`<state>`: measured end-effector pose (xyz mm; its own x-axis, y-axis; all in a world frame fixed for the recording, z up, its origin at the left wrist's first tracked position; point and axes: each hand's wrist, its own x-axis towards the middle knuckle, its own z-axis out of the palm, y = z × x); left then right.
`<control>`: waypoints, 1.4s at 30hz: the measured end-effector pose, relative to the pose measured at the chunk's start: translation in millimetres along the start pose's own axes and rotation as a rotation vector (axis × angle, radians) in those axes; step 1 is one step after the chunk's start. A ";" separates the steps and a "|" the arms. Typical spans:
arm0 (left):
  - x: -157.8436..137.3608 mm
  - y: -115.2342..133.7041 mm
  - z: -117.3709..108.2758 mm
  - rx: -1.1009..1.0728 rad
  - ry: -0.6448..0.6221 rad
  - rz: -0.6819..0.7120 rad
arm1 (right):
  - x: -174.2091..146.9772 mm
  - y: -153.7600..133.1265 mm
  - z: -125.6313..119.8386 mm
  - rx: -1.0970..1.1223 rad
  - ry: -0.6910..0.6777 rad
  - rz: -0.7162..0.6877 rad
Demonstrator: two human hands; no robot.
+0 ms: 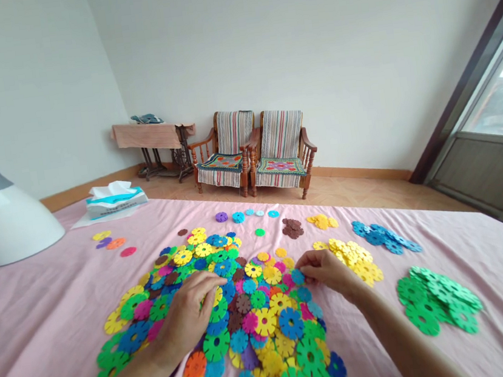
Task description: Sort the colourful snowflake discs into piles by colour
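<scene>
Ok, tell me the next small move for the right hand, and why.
I'd probably have the right hand lift the small blue disc and set it by the blue stack beyond the mixed heap: its fingertips are already at that disc, the stack looks similar in colour, and nearby piles are grouped by colour.

Disc heap [242,303]: near margin is cut off by the lower edge; discs are partly hidden by the left hand [190,303]. 
Blue disc [298,276], heap's right side: partly covered by the right hand [328,271]; grip cannot be confirmed. 
White vessel [11,212], left of heap: cut off. 
Tissue box [118,201], beyond heap, leftward: lettering cannot be read. 
Door [502,182], beyond heap, rightward: cut off; view through pane is blurred.
</scene>
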<state>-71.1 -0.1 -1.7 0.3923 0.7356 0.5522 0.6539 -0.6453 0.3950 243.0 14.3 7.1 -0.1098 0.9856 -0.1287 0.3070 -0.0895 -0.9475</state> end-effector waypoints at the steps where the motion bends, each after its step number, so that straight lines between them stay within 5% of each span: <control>1: 0.0 0.8 0.4 -0.006 -0.012 -0.001 | -0.6 -0.1 0.3 0.001 -0.025 -0.014; 15: -0.7 2.4 1.0 -0.027 -0.043 -0.025 | -2.9 0.3 2.9 -0.060 -0.139 -0.058; 25: 0.0 3.1 -0.6 -0.031 -0.056 -0.012 | -9.8 -8.6 7.6 -0.012 -0.358 -0.076; 27: -0.1 2.8 -0.4 -0.032 -0.052 -0.010 | -7.8 -9.3 6.7 -0.071 -0.257 -0.106; 31: 0.3 2.6 0.2 -0.035 -0.048 -0.009 | 2.0 0.2 3.7 -0.358 0.188 -0.175; 33: 0.4 2.6 0.3 -0.037 -0.046 -0.007 | 6.1 6.5 4.5 -0.413 0.258 -0.183; 39: -0.2 3.5 -0.4 -0.041 -0.052 -0.001 | 2.7 5.1 14.8 -0.430 0.176 -0.227; 42: 0.2 4.1 -0.5 -0.038 -0.040 0.005 | -4.0 -3.3 15.3 -0.364 -0.053 -0.216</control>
<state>-68.7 -2.7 0.4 0.4212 0.7399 0.5245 0.6274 -0.6554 0.4206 227.9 8.4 6.3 -0.2537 0.9665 0.0379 0.5842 0.1843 -0.7904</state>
